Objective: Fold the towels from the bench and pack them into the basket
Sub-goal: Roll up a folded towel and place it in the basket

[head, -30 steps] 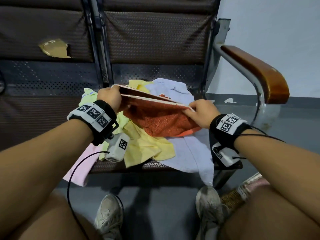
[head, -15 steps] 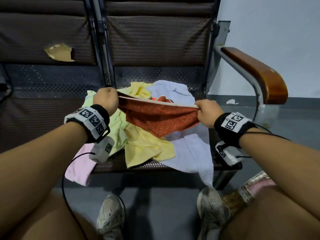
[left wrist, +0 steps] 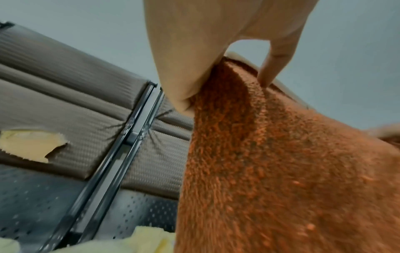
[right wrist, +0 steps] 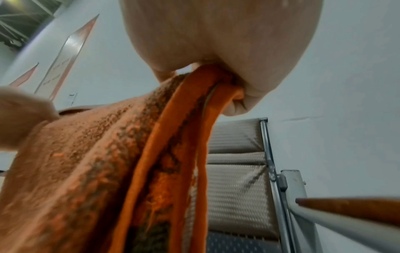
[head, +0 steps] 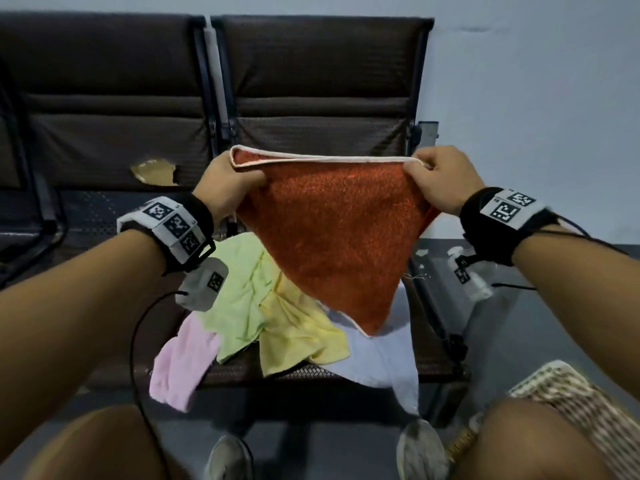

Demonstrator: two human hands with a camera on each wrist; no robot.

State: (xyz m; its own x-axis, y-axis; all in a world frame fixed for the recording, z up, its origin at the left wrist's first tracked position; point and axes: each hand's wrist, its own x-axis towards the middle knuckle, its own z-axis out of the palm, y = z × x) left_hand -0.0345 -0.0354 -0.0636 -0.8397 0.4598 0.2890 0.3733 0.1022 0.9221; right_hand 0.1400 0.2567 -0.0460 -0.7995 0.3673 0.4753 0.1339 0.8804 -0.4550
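above bench point(head: 346, 370), orange towel point(head: 332, 237) stretched taut

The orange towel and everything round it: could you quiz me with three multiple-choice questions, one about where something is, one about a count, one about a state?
1. Where is the basket?
A. on the bench seat
B. on the floor by the person's right leg
C. on the backrest

2. How many towels lie on the bench under the orange towel?
A. two
B. four
C. six

3. How is the orange towel held?
A. stretched in the air between both hands
B. lying flat on the seat
C. bunched in one hand

Key: 1 B, it sits low right beside the knee. 2 B, pink, green, yellow, white. 3 A, left hand and right hand grip its top corners.
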